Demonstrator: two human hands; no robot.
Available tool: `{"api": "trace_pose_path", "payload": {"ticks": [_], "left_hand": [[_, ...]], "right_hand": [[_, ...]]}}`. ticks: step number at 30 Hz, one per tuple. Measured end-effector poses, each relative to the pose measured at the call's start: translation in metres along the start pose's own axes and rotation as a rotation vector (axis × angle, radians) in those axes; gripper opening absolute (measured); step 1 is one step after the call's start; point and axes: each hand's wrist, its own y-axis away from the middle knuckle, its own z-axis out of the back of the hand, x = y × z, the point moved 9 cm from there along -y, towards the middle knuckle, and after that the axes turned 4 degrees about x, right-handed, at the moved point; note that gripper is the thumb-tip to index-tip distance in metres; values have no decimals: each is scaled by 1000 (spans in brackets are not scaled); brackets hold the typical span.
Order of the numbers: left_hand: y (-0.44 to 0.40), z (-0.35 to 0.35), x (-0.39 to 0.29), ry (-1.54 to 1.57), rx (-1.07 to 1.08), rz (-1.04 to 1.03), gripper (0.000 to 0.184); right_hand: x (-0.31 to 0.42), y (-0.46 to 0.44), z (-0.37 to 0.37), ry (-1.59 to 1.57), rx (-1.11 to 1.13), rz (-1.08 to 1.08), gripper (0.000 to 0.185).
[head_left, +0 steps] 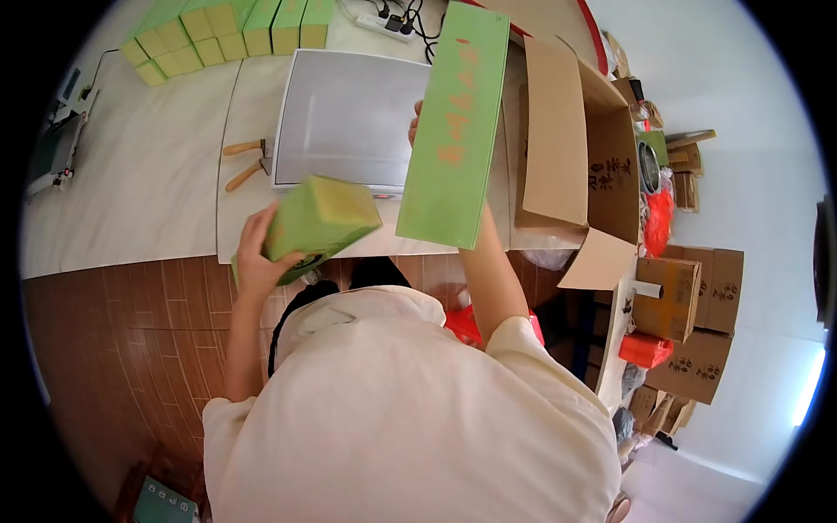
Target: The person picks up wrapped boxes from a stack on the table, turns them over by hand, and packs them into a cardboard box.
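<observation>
One green box (318, 218) fills left hand's (257, 255) grip; right hand (415, 126) clutches red-lettered box (456, 131), partly blocking grey-topped appliance (349, 113); carton (555, 144), two o'clock.

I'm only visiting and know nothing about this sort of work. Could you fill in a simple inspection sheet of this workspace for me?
Surface: pale table with visible seams.
Job's things: tilted green box and lettered green box, both held; more green boxes in rows at the far edge.
Clutter: grey-topped panel, two wooden-handled tools beside it, open carton on the right.
Grippers: bare hands; left hand grips the tilted box, right hand, mostly hidden, holds the lettered one.
Cables: power strip with black plugs and cords, far side.
Surroundings: brown floor; cartons and red bags along the right.
</observation>
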Motion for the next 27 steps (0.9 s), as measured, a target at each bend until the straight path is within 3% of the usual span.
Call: {"api": "trace_pose_path", "payload": {"ticks": [2,3,5,6,9,10,12,14,15,17,22,24,27], "left_hand": [[3,-34,-9,-401,229,-135,79],[1,-39,-8,-407,214,-127,79],[0,-76,-14,-533,450,-274,78],[1,-91,-11,-560,535,-296,78],[-1,-132,-7,-591,662,-455,79],[-5,-140,-2,-610,649,-439,79],[-5,-162,6,-638,731,-491,81],[-4,-174,23,-667,731,-491,83],[-2,-177,28,-679,744,-497,84],[4,-178,30,-678,751,-482,81],[8,-173,33,-693,695,-465,73],[6,-172,30,-782,638,-521,85],[6,-172,31,-767,629,-511,84]], "right_hand": [[13,-10,-20,315,116,170,48],[8,-15,-38,315,123,154,48],[14,-21,-56,587,-186,212,50],[19,-31,-69,769,-166,271,50],[-3,-87,-97,1093,73,194,55],[-25,-90,-127,1263,138,254,63],[-53,-134,-119,1792,293,455,68],[-111,-132,-149,2138,413,518,66],[-132,-138,-149,2132,427,517,66],[-182,-143,-149,2429,596,641,63],[-243,-154,-125,2509,760,551,58],[-252,-156,-118,2548,808,564,56],[-244,-158,-118,2544,733,539,55]]}}
